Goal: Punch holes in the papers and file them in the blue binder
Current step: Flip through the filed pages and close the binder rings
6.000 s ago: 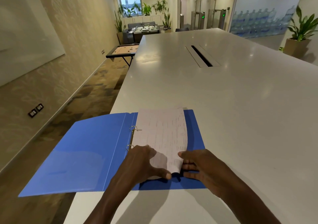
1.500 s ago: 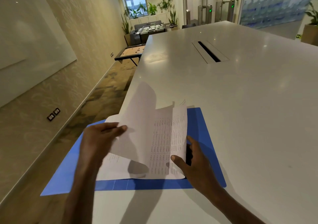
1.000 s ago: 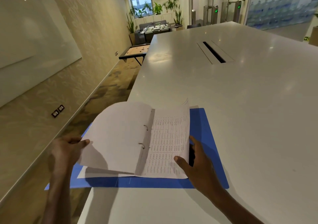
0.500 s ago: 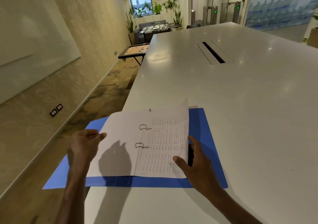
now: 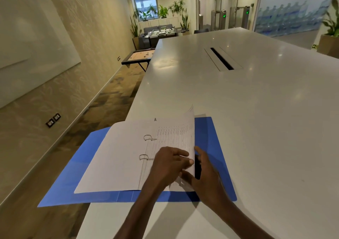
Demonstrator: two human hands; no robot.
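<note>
Tear risk: papers [image 5: 119,156] are sitting on the rings [image 5: 147,137] of the open blue binder [image 5: 211,137].
Left hand [image 5: 168,167] is pinching the papers' edge, right hand [image 5: 207,178] is gripping their raised side; hard tugging is risking ripped holes.

Blue binder [image 5: 211,137] lies open at the near left corner of the white table [image 5: 256,119], its left cover overhanging the edge. Papers [image 5: 119,156] sit on two metal rings [image 5: 148,137]: blank side to the left, printed tables to the right. Left hand [image 5: 168,167] curls its fingers at the right stack's lifted edge. Right hand [image 5: 207,176] grips that edge from the other side.
</note>
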